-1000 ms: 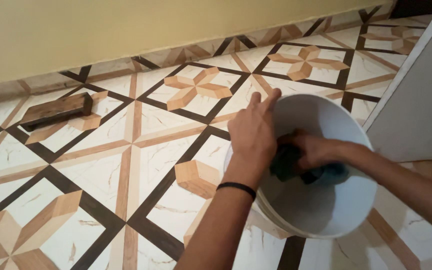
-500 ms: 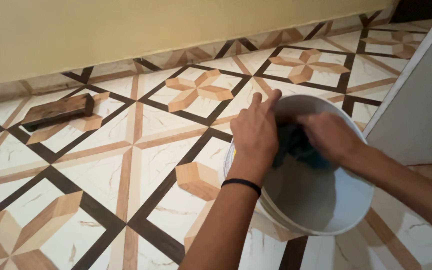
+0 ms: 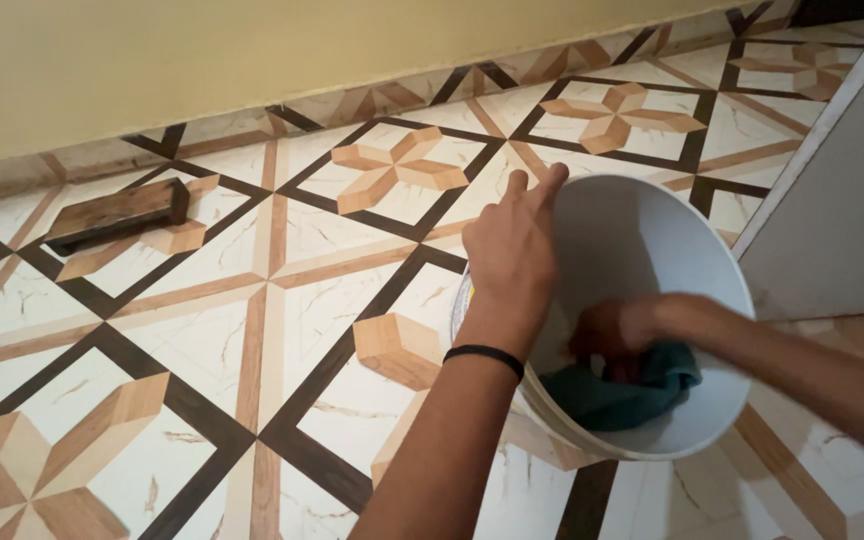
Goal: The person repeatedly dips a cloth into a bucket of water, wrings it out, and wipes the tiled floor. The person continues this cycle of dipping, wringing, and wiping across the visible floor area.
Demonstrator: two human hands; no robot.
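Down on patterned floor tiles (image 3: 252,300): white plastic bucket (image 3: 642,230), tipped toward the camera. Left hand (image 3: 512,255), black band at the wrist, gripped the bucket's near rim, fingers extended over the edge. Right hand (image 3: 617,335) deep inside, clenched on a teal cloth (image 3: 622,395) bunched against the lower wall. Small brown wooden block (image 3: 117,215) well apart, near the yellow wall (image 3: 252,60).

Open tiled floor (image 3: 252,300) left of white bucket (image 3: 652,230); wooden block (image 3: 117,212) by wall, grey panel (image 3: 842,210) crowding right
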